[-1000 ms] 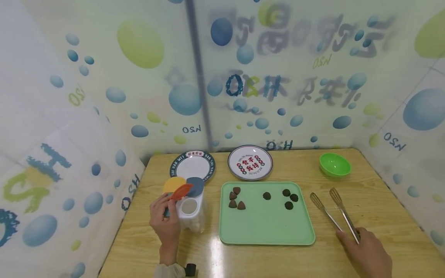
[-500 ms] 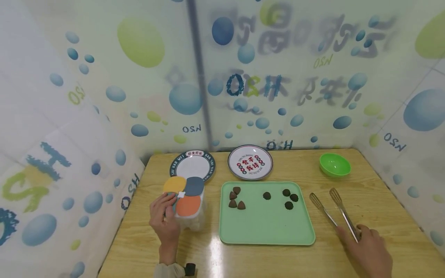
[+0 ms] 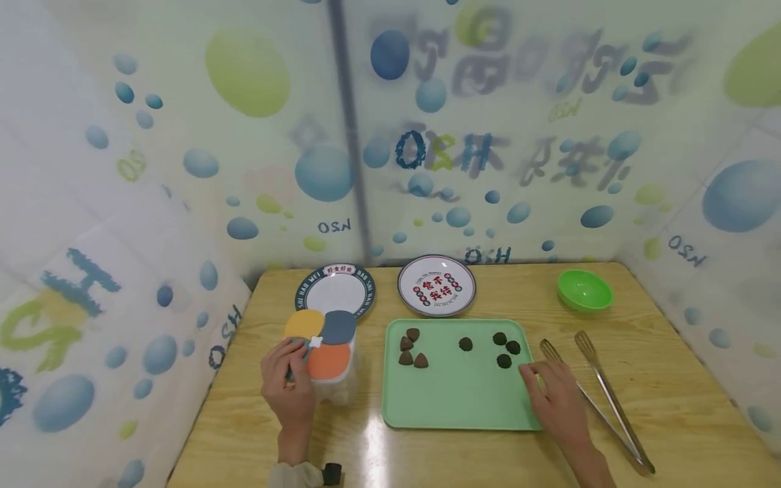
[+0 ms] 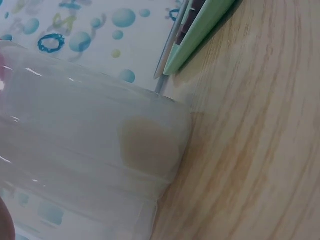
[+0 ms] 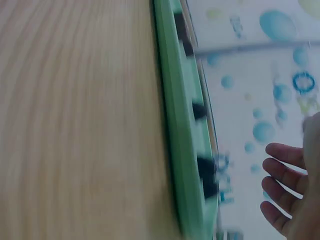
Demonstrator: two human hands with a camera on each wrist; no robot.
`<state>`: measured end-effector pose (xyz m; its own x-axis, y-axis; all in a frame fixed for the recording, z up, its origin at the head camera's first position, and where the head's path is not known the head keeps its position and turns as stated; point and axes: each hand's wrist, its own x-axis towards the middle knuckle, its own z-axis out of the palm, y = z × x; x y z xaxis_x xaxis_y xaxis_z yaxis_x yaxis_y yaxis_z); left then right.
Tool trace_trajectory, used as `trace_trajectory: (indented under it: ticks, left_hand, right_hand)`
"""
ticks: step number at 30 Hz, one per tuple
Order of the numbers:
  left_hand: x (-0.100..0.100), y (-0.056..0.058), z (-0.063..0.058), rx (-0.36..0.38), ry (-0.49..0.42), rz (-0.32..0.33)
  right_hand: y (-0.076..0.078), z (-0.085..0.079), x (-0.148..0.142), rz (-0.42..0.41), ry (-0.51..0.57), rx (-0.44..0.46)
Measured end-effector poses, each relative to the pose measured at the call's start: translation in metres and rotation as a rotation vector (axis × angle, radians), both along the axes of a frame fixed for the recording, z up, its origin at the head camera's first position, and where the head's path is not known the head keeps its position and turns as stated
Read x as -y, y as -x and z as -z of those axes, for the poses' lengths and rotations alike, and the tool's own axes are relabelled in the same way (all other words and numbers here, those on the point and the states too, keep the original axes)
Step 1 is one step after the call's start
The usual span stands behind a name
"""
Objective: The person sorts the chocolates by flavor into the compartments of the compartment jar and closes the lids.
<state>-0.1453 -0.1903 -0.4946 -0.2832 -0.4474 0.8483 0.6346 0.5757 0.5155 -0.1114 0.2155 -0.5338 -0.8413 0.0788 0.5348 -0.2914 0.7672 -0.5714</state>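
My left hand [image 3: 288, 383] grips the left corner of a clear storage container [image 3: 343, 389], fingers over its teal lid. The container's yellow, dark blue and orange lids [image 3: 329, 361] lie flat around a white centre. Its cloudy, see-through wall [image 4: 85, 130] fills much of the left wrist view. My right hand [image 3: 554, 400], fingers loosely bent and holding nothing, hovers over the right edge of a green tray [image 3: 457, 407]. In the right wrist view its fingers [image 5: 282, 175] are spread apart. Metal tongs [image 3: 615, 401] lie on the table just right of that hand.
Brown cone-shaped pieces [image 3: 421, 360] sit at the tray's left, with several dark round pieces [image 3: 504, 361] toward the right. Behind stand a dark-rimmed plate [image 3: 335, 295], a plate with red writing [image 3: 436, 308] and a green bowl [image 3: 584, 290]. Printed curtains enclose the wooden table [image 3: 439, 461].
The orange lid has dropped from raised to flat. My right hand has let go of the tongs and moved left to the tray's edge. My left hand stays at the container.
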Motion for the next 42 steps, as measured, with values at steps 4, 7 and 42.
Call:
trace_trajectory:
  ticks: [4,7,42]
  left_hand:
    - [-0.003,-0.001,-0.002,-0.018,-0.010,0.022]
    - [-0.003,0.000,0.000,-0.017,-0.003,0.028]
    - [-0.004,-0.016,0.006,0.157,-0.003,0.020]
  right_hand:
    - [0.015,-0.003,0.041,-0.111,0.016,-0.019]
    - [0.025,-0.009,0.068,-0.168,0.027,0.021]
    - [0.061,-0.029,0.284,-0.590,0.755,0.471]
